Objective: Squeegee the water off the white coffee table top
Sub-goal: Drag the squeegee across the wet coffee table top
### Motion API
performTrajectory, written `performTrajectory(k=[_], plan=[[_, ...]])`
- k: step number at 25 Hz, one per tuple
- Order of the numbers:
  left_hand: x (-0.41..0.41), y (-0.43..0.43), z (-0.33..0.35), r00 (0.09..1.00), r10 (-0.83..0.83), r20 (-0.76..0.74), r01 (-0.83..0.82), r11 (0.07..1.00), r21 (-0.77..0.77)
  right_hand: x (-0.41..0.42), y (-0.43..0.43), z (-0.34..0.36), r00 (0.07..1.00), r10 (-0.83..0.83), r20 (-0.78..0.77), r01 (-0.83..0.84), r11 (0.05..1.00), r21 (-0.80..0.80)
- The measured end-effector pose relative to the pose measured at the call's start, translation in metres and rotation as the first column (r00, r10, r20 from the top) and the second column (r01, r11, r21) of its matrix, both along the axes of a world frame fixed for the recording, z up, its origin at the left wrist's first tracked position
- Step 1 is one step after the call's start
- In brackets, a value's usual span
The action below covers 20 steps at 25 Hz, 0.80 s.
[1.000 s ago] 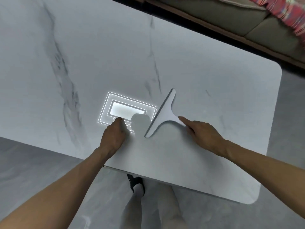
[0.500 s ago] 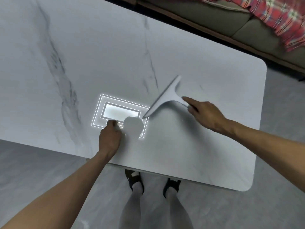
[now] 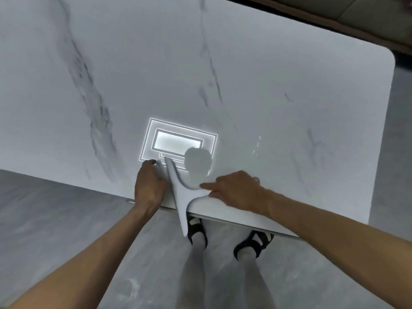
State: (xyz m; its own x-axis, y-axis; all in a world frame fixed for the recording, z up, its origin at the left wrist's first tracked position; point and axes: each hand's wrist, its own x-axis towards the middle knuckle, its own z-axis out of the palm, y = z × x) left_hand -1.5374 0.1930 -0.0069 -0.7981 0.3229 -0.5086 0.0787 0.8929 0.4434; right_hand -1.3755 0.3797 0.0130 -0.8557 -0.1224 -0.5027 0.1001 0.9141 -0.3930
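- We see a white, T-shaped squeegee (image 3: 180, 197), its blade overhanging the near edge of the white coffee table top (image 3: 289, 85).
- Our right hand (image 3: 236, 190) grips its handle.
- Our left hand (image 3: 148, 186) rests beside the blade; we cannot tell its fingers' pose.

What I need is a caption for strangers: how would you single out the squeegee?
Find the white marbled coffee table and follow its near edge to the bright lamp reflection. Below it, between the left hand and right hand, is the squeegee: a pale T shape, its blade overhanging the edge.
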Motion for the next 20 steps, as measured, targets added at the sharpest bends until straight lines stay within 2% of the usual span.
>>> performTrajectory(k=[2,5,9,11,14,16,20], plan=[[0.024,0.016,-0.004,0.987,-0.162,-0.017,0.162,0.987,-0.003,0.029,0.045,0.005,0.993,-0.115,0.015,0.114,0.991,0.072],[0.06,0.049,-0.011,0.899,-0.432,-0.076,0.427,0.901,-0.072,0.073,0.12,0.016,0.957,-0.287,0.038,0.276,0.944,0.183],[0.102,0.096,-0.018,0.813,-0.581,0.045,0.576,0.789,-0.214,0.13,0.187,0.026,0.898,-0.439,0.034,0.414,0.868,0.274],[0.116,0.114,-0.019,0.797,-0.593,0.113,0.599,0.753,-0.273,0.156,0.211,0.029,0.871,-0.49,0.022,0.463,0.836,0.294],[0.122,0.128,-0.012,0.905,-0.37,0.21,0.413,0.881,-0.229,0.188,0.231,0.039,0.831,-0.555,-0.029,0.535,0.783,0.317],[0.121,0.133,-0.009,0.926,-0.302,0.227,0.352,0.907,-0.229,0.198,0.227,0.047,0.808,-0.58,-0.1,0.58,0.757,0.3],[0.115,0.135,-0.008,0.932,-0.261,0.251,0.318,0.922,-0.222,0.192,0.162,0.044,0.867,-0.492,-0.081,0.499,0.857,0.128]])
